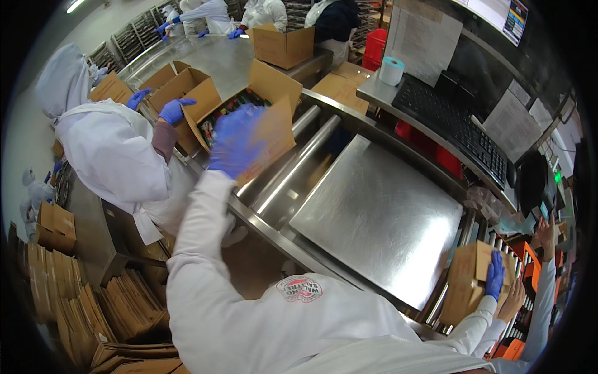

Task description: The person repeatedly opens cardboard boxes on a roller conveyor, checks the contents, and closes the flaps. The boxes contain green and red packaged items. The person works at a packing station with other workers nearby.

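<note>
My left hand [238, 138], in a blue glove and blurred, is over the near flap of an open cardboard box [275, 126] filled with dark green and red packs [243, 100]. Whether its fingers grip the flap is unclear. My right hand [495, 275], also blue-gloved, lies flat with extended fingers against a closed cardboard box [462, 285] on the rollers at the right. Between the two boxes is a steel scale platform [383, 219].
A co-worker [107, 154] on the left touches open boxes [182, 89]. Another person's bare hands [513, 299] are beside my right hand. A shelf above the line holds a keyboard [453, 121] and label roll [391, 71]. Flattened cartons [126, 308] stand lower left.
</note>
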A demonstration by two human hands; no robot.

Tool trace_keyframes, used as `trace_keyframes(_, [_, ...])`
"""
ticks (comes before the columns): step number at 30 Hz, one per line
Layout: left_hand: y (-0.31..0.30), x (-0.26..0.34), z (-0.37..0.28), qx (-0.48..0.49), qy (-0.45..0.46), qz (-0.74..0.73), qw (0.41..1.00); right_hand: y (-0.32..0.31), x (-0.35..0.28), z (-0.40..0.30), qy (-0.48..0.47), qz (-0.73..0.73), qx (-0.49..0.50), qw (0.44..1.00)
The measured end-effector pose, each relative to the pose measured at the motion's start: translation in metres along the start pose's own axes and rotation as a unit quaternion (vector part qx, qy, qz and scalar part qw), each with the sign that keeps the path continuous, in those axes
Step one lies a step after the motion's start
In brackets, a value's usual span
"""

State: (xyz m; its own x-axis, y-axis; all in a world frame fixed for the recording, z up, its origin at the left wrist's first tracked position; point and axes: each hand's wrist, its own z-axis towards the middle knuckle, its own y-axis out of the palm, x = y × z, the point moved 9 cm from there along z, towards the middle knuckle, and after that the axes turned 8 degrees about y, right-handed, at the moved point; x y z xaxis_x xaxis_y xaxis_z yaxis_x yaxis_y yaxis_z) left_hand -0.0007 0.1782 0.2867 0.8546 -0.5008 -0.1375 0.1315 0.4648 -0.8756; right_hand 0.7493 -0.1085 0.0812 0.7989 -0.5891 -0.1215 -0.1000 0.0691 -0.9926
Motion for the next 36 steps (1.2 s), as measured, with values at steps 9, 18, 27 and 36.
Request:
trace_keyframes(9, [0.101, -0.099, -0.015, -0.093, -0.045, -0.046, 0.994, 0.025, 0.174, 0.045, 0.187, -0.102, 0.021, 0.977])
trace_keyframes(18, [0.068, 0.173, 0.059, 0.050, 0.120, -0.146, 0.981, -0.003, -0.068, 0.028, 0.055, 0.468, 0.058, 0.880])
trace_keyframes(27, [-0.041, 0.374, -0.023, 0.015, 0.423, -0.525, 0.738, -0.031, -0.192, 0.043, -0.191, 0.434, 0.181, 0.861])
trace_keyframes(36, [-0.006, 0.103, -0.058, 0.357, -0.035, -0.524, 0.773, -0.081, -0.268, 0.096, -0.198, 0.177, 0.394, 0.880])
